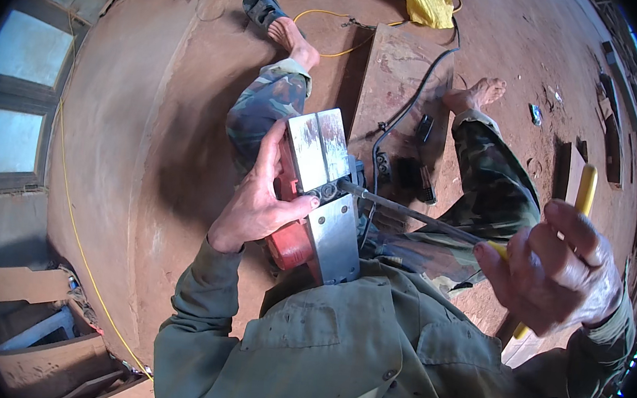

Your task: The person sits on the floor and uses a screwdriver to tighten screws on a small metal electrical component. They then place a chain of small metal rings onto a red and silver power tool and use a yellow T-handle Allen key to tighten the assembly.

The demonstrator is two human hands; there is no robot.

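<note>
A red electric hand planer (336,235) is turned over in front of my chest, its two silver sole plates facing up. My left hand (253,204) is wrapped around its red body, the thumb lying by the cutter drum (325,192) in the gap between the plates. In my right hand (556,276) is a T-handle wrench with yellow grips, its long grey shaft (424,218) slanting down to the left. The wrench tip meets the planer's side beside the drum. Whether it sits on a bolt there is too small to tell.
Between my legs a wooden board (399,76) lies on the reddish floor, with a black cable (423,86) and small dark items on it. A yellow sheet (432,3) lies beyond. Wood pieces fill a box (50,361) at lower left. A yellow cord (75,214) runs along the left.
</note>
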